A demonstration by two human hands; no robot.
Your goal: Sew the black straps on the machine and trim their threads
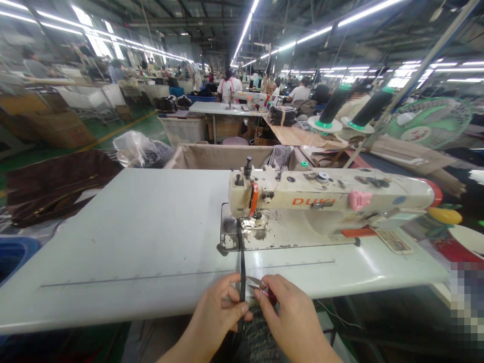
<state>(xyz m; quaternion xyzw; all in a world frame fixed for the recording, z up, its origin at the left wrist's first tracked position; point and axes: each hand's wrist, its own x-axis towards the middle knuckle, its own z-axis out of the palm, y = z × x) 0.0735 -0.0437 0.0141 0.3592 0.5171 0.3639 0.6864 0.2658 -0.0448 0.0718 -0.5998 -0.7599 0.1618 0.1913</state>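
Nearest, at the desk's (113,262) front edge, the left hand (217,315) pinches a narrow black strap (242,262) between thumb and fingers, palm turned inward. Just beside it, the right hand (291,317) is closed around small thread snips (257,285), whose blades point left toward the strap and almost touch it. The strap's long axis runs straight away from the hands, from the left hand's grip up across the desk to the needle area of the sewing machine (325,206) beyond. Further off behind the machine stand two dark thread cones (335,103).
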